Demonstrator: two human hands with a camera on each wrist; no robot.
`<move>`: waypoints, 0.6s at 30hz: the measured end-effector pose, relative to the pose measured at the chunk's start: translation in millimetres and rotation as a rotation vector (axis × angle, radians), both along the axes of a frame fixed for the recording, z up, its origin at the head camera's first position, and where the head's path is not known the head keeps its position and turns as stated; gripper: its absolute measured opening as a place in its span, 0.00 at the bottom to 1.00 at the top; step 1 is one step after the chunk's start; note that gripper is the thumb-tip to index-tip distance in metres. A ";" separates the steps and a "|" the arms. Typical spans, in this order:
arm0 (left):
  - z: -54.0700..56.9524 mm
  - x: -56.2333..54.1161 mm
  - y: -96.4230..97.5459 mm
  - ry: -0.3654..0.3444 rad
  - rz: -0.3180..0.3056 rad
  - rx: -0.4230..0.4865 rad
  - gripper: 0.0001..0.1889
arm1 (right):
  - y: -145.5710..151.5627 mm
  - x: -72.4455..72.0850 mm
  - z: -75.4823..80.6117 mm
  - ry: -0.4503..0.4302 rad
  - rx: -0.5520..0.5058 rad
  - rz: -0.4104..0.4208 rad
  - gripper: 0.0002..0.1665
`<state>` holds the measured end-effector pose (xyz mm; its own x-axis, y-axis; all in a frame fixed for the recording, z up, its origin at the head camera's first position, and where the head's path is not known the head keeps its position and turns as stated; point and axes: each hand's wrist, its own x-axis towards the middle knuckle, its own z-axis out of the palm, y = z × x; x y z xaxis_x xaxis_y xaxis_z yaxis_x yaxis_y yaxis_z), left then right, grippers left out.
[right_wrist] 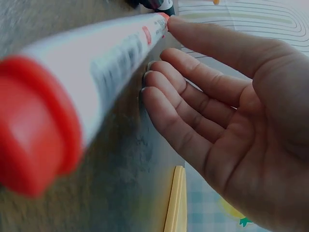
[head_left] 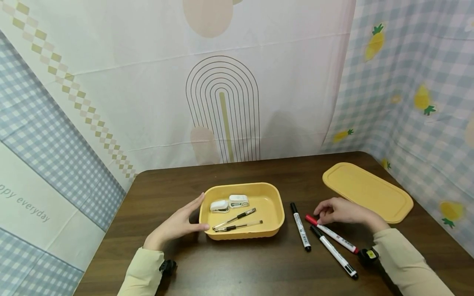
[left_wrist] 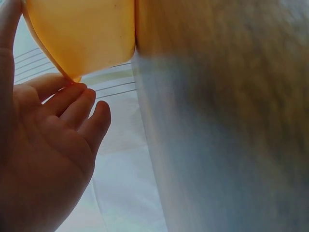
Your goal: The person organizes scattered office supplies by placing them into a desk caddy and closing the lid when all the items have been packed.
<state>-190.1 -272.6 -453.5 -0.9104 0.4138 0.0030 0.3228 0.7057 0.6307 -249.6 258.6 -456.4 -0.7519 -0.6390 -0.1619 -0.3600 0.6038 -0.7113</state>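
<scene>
While the left hand (head_left: 177, 224) is resting, widely spread, against the left end of a shallow yellow plastic tray (head_left: 268, 207), the right hand (head_left: 341, 211) is hanging half open, fingers loosely bent, its thumb touching a slim white marker with a red cap (head_left: 338, 237) but gripping nothing. That marker is lying on the dark wooden table (head_left: 237, 267), right of the tray, near two black-capped white markers (head_left: 300, 228). Two clear pens (head_left: 242, 214) and two small white staplers (head_left: 238, 200) are sitting inside the tray.

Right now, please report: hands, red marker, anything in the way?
Left hand touching left end of yellow box. Right hand: thumb at red marker, lying outside the box. Black marker close beside it, possibly in the way.
</scene>
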 end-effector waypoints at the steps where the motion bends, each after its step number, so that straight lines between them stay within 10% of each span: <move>1: 0.1 0.0 0.1 0.000 0.001 0.001 0.56 | -0.2 0.1 -0.2 -0.004 -0.005 0.003 0.19; 18: 0.5 0.2 0.3 -0.007 -0.001 0.011 0.55 | -4.9 0.1 -2.8 -0.120 -0.050 0.027 0.21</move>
<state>-189.9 -272.4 -453.0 -0.9100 0.4146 0.0012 0.3189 0.6981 0.6411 -249.5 253.7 -459.2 -0.7115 -0.6684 -0.2167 -0.2864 0.5575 -0.7792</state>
